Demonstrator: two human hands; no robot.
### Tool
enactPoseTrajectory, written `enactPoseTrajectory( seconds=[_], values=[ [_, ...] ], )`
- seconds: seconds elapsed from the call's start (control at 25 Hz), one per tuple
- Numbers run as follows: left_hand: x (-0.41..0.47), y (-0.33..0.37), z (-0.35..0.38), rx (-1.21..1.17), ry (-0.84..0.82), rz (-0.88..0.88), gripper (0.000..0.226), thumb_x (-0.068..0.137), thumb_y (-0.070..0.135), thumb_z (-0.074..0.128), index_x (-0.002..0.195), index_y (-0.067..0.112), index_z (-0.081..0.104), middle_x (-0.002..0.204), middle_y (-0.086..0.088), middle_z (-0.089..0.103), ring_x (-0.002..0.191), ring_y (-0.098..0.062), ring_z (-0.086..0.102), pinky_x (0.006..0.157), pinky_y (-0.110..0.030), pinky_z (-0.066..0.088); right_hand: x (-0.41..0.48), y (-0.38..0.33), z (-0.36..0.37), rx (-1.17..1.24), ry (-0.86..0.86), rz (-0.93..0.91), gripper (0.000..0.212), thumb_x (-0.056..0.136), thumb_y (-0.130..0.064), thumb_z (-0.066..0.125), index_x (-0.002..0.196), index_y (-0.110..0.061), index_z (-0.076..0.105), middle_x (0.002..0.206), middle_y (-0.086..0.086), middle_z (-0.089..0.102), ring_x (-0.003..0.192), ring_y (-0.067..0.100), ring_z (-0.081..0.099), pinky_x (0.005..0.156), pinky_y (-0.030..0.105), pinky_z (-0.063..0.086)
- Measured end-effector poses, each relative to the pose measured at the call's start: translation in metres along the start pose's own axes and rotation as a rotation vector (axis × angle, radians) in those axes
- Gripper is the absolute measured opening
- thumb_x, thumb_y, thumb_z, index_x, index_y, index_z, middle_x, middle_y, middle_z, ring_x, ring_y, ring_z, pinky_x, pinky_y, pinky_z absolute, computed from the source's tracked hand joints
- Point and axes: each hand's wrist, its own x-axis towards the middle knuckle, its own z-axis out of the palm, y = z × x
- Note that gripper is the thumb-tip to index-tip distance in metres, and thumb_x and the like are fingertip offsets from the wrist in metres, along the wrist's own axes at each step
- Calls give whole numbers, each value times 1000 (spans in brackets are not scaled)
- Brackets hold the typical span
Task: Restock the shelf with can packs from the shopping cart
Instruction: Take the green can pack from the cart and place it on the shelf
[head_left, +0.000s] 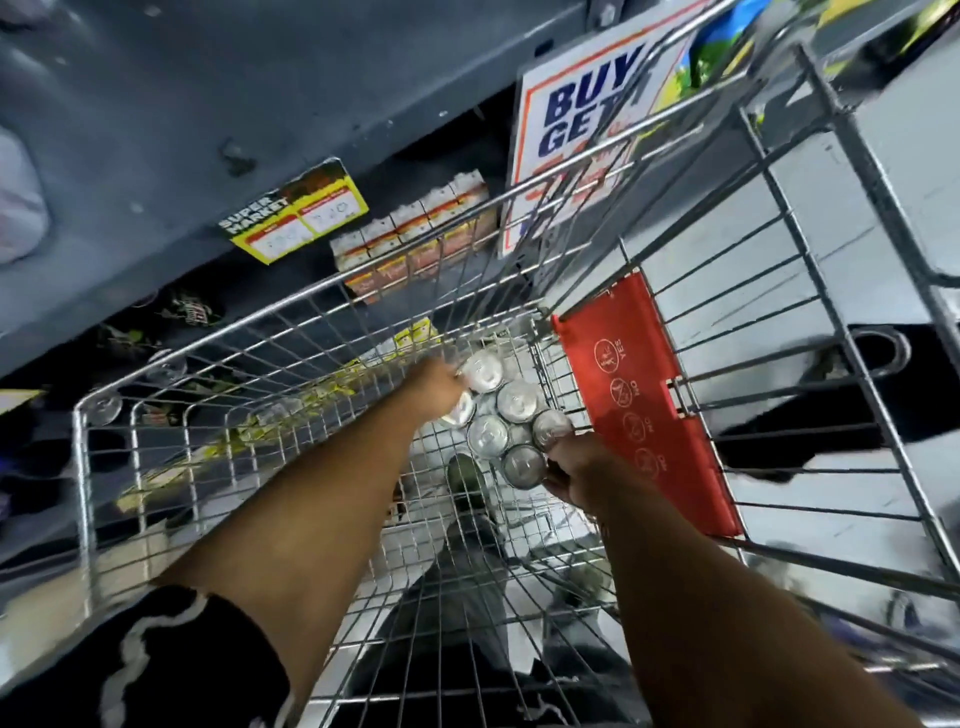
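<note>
a person is leaning over a wire shopping cart (291, 395) and looking straight down into it, both bare arms reaching to the far end of the basket. a can pack (506, 418) – six silver can tops in two rows – is sitting low in the cart, tucked near the corner beside the red child-seat flap (644, 395). the left hand (436, 387) is pressing against the far-left side of the pack, fingers curling round the end cans, while the right hand (576, 473) is closing over the near-right corner, fingertips wrapping the edge of the nearest can. both hands are closed on the pack from opposite sides, likely because a multi-can pack is heavy and tends to sag or tilt if gripped at one end only. whether the pack is already leaving the cart floor is not clear from this view. apart from this pack the basket is looking empty, so the cart seems nearly unloaded – this may be the last pack. beyond the cart's far wall the grey shelf (171, 156) is running across the top of the view, carrying a yellow price label (298, 213), with small cartons (415, 234) below it and a partly hidden "buy get" sign (582, 124) standing behind the wire. the next move will probably call for a steady, level lift over the cart's rim toward the shelf.
</note>
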Motion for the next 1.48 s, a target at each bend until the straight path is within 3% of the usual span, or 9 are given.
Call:
enactPoseTrajectory(
  seconds=[0.08,0.24,0.4,0.52,0.64,0.8,0.92,1.08,1.48],
  values=[
    [-23,-25,-5,-116,31,-101,34,92,28,58,113,1,59,102,-15,64,67,-16,57,56,-29,45,-9,-7,-2,-154,4,-81,6,93,-11,53,96,-6,54,78,11,54,64,18,53,52,29,49],
    [-80,-53,-20,-398,188,-218,48,84,36,66,115,-1,62,113,-19,68,98,-31,66,88,-41,54,-53,-36,-3,-353,-64,-340,16,87,-6,61,74,-7,52,74,15,54,60,19,50,61,33,48],
    [-143,-46,-48,-693,368,-222,40,79,37,71,102,5,63,91,-10,67,77,-23,62,71,-37,56,-118,-69,0,-518,-184,-611,26,87,-11,62,65,-12,49,56,8,48,40,14,45,38,20,34],
    [-181,-28,-82,-865,518,-151,42,67,31,75,99,4,69,93,-14,69,75,-25,60,62,-31,46,-178,-97,5,-571,-224,-805,30,90,-14,59,61,-12,50,34,3,48,22,10,40,29,14,28],
    [-215,-1,-131,-1015,603,-17,37,56,23,73,90,8,69,94,-14,71,77,-24,62,69,-34,49,-249,-131,18,-574,-195,-1029,25,84,-16,63,62,-8,55,40,8,50,32,19,45,39,19,34],
    [-257,35,-198,-1159,665,130,20,73,10,66,92,13,61,85,-10,63,74,-22,59,66,-31,50,-325,-181,37,-507,-139,-1214,32,84,-25,67,66,-12,43,58,9,48,41,18,46,37,19,33],
    [-261,47,-249,-1206,747,190,40,68,14,70,106,8,61,101,-14,68,92,-28,66,84,-44,55,-360,-216,62,-465,-79,-1319,37,84,-33,65,61,-14,43,56,9,45,42,20,43,44,25,32],
    [-206,41,-302,-1194,847,136,70,49,27,70,114,10,55,110,-15,69,95,-31,67,85,-51,56,-364,-253,100,-454,-4,-1435,45,86,-26,61,49,-11,40,50,8,40,57,25,45,58,37,36],
    [-162,55,-302,-1237,983,127,46,80,24,72,122,14,58,92,1,62,82,-21,59,75,-29,48,-295,-293,139,-433,10,-1407,33,87,-25,59,57,-12,55,71,10,60,71,23,55,68,33,42]
  ],
)
